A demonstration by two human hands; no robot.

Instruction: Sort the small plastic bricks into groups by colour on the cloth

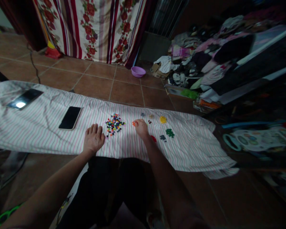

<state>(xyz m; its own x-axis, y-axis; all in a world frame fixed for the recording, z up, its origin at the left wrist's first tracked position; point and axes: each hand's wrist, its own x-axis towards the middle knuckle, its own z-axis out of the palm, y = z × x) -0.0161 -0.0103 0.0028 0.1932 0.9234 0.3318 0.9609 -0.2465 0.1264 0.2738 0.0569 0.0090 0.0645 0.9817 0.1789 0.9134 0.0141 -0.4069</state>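
Note:
My left hand [93, 138] rests palm down on the striped cloth, its fingers stretched out and holding nothing. Just right of it lies a loose heap of mixed small coloured beads [114, 123]. My right hand [141, 128] is closed in a pinch, fingertips down by a small group of orange beads [133, 123]. Whatever it pinches is hidden. Around that hand are single-colour groups: yellow beads [163, 119], green beads [170, 133], dark grey beads [162, 137], white beads [157, 127] and red beads [153, 138], the last partly behind my forearm.
A phone [70, 118] and a dark shiny flat panel [25, 99] lie on the striped cloth [47, 130] to the left. Beyond the table, a purple basin [138, 72] stands on the tiled floor. Piled clothes [200, 60] fill the right side.

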